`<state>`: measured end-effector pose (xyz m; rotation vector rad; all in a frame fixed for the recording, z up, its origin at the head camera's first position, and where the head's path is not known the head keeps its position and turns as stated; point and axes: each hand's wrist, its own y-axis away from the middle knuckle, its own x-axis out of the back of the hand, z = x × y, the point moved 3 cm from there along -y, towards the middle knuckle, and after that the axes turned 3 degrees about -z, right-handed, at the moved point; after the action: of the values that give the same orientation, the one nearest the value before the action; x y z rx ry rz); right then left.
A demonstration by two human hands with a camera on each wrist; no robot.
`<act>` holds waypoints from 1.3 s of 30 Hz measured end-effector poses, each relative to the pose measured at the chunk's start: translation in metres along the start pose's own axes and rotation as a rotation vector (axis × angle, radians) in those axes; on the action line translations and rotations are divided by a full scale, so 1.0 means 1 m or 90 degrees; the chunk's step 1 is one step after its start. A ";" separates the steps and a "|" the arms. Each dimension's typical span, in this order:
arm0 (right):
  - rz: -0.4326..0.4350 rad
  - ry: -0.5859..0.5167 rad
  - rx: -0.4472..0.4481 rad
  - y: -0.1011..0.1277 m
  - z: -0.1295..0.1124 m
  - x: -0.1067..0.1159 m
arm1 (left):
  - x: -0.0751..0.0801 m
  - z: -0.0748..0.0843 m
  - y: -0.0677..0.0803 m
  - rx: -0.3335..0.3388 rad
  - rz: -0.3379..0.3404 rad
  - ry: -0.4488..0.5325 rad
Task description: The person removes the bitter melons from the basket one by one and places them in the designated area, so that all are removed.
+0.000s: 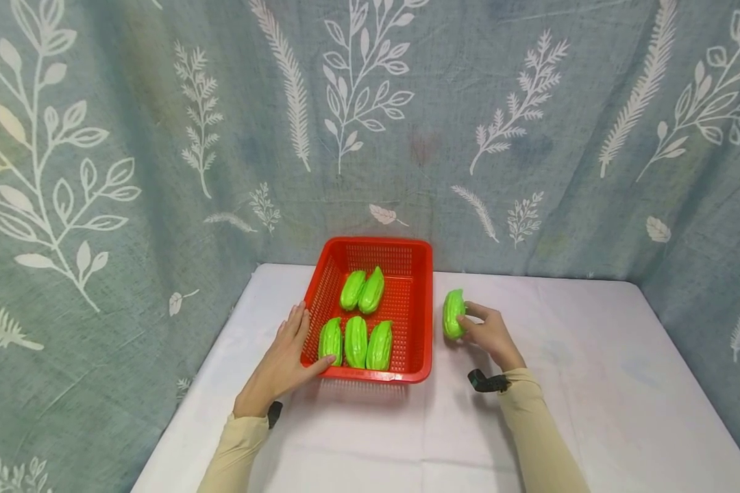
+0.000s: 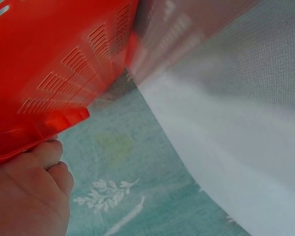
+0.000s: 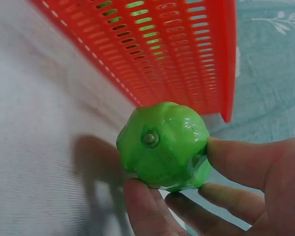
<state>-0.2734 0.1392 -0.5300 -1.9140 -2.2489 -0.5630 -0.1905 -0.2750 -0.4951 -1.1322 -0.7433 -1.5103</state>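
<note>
In the head view my right hand (image 1: pixel 488 334) pinches a glossy, bright green ribbed gourd (image 1: pixel 452 315) between thumb and fingers, just right of the red plastic basket (image 1: pixel 427 308). The right wrist view shows that gourd (image 3: pixel 162 147) end-on, a small round stub facing the camera, with the basket's slotted wall (image 3: pixel 152 34) behind it. My left hand (image 1: pixel 286 363) rests at the basket's front left corner, fingers extended along the left rim and thumb over the front rim. Inside the basket, two similar gourds (image 1: pixel 371 291) lie at the back and three more (image 1: pixel 355 342) at the front.
The basket stands on a white-covered table (image 1: pixel 592 383), close to its back edge. A grey-green curtain (image 1: pixel 419 150) with white leaf prints hangs behind and on both sides. Dark straps with small devices (image 1: pixel 487 381) sit at both wrists.
</note>
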 end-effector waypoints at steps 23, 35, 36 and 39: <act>-0.009 0.046 -0.017 -0.002 0.003 -0.021 | 0.000 0.001 0.002 0.017 -0.012 0.030; -0.007 0.045 -0.010 0.001 0.001 -0.023 | 0.000 0.001 0.000 0.017 -0.014 0.026; -0.006 0.046 -0.011 0.001 0.000 -0.023 | 0.000 0.001 0.000 0.016 -0.014 0.025; -0.003 0.049 -0.009 0.001 0.000 -0.023 | 0.001 0.000 0.000 0.012 -0.012 0.023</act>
<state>-0.2677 0.1177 -0.5373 -1.8594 -2.2090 -0.6439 -0.1905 -0.2747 -0.4943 -1.0843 -0.7446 -1.5326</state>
